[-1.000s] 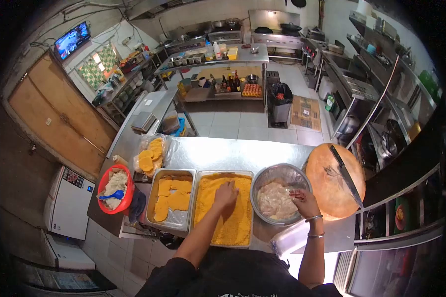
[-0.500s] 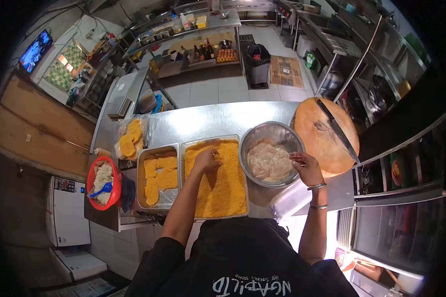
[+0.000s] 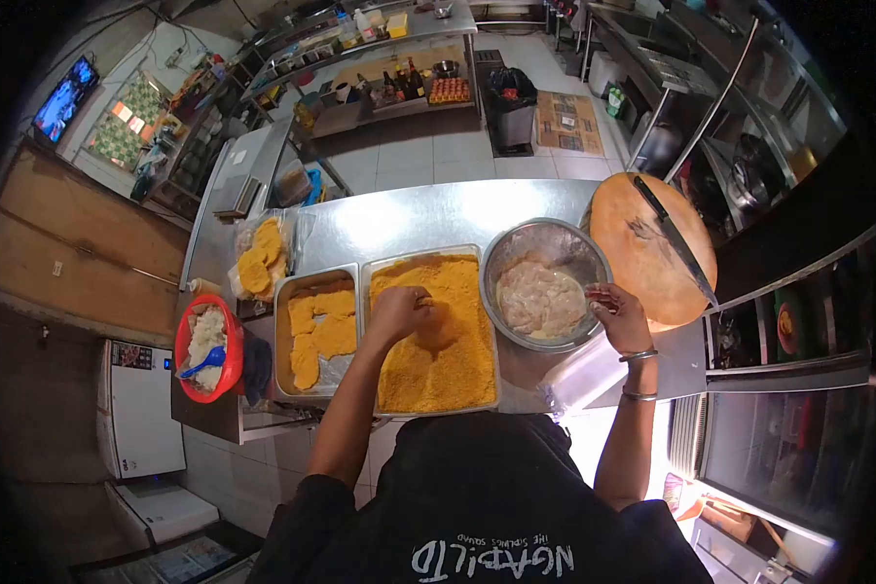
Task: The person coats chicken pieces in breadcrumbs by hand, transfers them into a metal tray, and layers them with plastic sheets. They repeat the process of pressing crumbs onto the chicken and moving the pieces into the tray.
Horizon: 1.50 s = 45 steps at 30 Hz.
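Note:
Over the tray of orange-yellow crumbs (image 3: 438, 375) is my left hand (image 3: 402, 313), its fingers curled inward; what they hold, if anything, is hidden. At the right rim of the steel bowl (image 3: 501, 248) is my right hand (image 3: 621, 313), its fingers bent and apart, with no object visible in them. Pale raw meat (image 3: 540, 300) in cloudy liquid lies inside the bowl. To the left of the crumbs, a smaller metal tray (image 3: 280, 360) bears several flat crumb-coated pieces (image 3: 335, 335). More coated pieces (image 3: 259, 263) rest in a clear plastic bag behind it.
A red basin (image 3: 232, 368) with white food and a blue spoon (image 3: 204, 361) stands at the left. A large knife (image 3: 679, 243) lies on the round wooden board (image 3: 628, 234) at the right. A clear plastic roll (image 3: 584, 378) is in front of the bowl.
The camera view has shifted a little. My left hand remains over the crumbs, its fingers more curled, and my right hand remains beside the bowl's right rim.

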Motion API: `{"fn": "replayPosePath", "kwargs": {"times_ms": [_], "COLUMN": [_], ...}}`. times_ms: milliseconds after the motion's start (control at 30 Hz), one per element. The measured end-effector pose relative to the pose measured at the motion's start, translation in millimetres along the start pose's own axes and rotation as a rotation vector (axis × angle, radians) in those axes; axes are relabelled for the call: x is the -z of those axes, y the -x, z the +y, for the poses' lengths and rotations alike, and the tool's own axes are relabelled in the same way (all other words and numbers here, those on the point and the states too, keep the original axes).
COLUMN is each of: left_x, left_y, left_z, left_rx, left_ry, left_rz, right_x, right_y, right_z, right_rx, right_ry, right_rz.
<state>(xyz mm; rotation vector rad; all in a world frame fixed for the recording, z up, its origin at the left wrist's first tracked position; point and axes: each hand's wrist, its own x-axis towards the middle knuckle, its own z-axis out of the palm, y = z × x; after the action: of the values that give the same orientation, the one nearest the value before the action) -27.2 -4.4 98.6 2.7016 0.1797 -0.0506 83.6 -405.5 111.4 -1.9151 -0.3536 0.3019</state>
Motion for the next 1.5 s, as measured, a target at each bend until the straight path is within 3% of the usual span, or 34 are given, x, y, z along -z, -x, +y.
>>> {"fn": "replayPosePath", "kwargs": {"times_ms": [200,333,400,500,633,733,800,833,900,1033,1167,1267,1367,1500], "left_x": [39,39,24,10,3,0,6,9,16,53,98,129,119,102], "left_y": [22,21,24,25,37,41,45,49,63,96,140,167,182,184], "left_z": [30,33,22,17,23,15,13,11,6,-14,-42,-55,-94,-109], "left_rx": [0.083,0.206,-0.030,0.046,0.070,0.009,0.294,0.301,0.279,0.359,0.432,0.519,0.657,0.612], "left_ry": [0.049,0.027,-0.128,0.013,-0.080,-0.091,0.360,0.362,0.471,0.614,0.723,0.536,0.338,0.211], "left_rz": [0.124,0.072,0.420,0.399,0.391,0.520,0.279,0.282,0.446,0.459,0.604,0.646,0.567,0.556], "right_x": [-7,-9,-11,-13,-19,-23,-28,-31,-36,-47,-60,-71,-79,-87], "right_y": [-3,-6,-10,-12,-12,-15,-17,-17,-20,-22,-25,-26,-30,-30], "right_z": [-4,-2,-5,-7,-9,-7,-10,-10,-11,-13,-22,-27,-18,-23], "right_rx": [0.008,-0.002,0.006,-0.018,-0.061,-0.061,-0.082,-0.083,-0.085,-0.114,-0.124,-0.129,-0.108,-0.111], "right_ry": [0.009,-0.005,0.027,0.058,0.032,0.026,0.033,0.038,0.044,0.017,0.040,0.045,0.041,0.061], "right_rz": [-0.023,-0.054,-0.070,-0.090,-0.102,-0.126,-0.135,-0.138,-0.147,-0.155,-0.170,-0.170,-0.186,-0.188]}}
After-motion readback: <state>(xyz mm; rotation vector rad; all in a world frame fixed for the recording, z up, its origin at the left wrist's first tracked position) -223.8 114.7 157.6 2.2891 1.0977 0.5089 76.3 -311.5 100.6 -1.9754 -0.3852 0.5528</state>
